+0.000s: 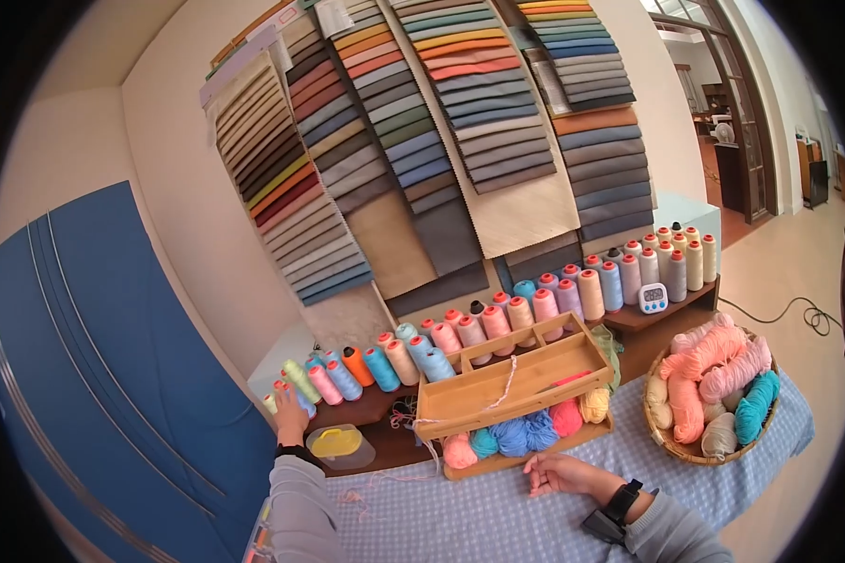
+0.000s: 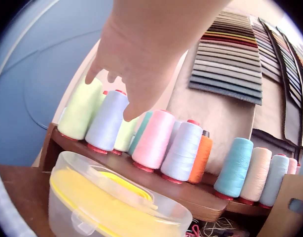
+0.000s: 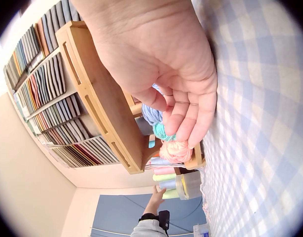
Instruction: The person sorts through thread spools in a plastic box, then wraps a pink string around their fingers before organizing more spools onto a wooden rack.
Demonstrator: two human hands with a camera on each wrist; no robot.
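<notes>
In the head view my left hand (image 1: 292,418) reaches to the far left end of the row of thread cones. The left wrist view shows its fingers spread around the top of a lavender thread cone (image 2: 107,123), thumb on the right side, other fingertips near a pale green cone (image 2: 81,111). A pink cone (image 2: 154,138) stands just right of the thumb. My right hand (image 1: 559,474) rests on the checked tablecloth (image 1: 394,525), palm turned up and fingers loosely curled with nothing in them. Beyond those fingers lies a peach yarn ball (image 3: 176,151).
A wooden rack (image 1: 498,403) with yarn balls below its tray stands mid-table. Left of it is a clear box with a yellow lid (image 1: 336,442). A wicker basket (image 1: 671,446) of yarn sits at right. A timer (image 1: 652,298) stands before more cones on the shelf.
</notes>
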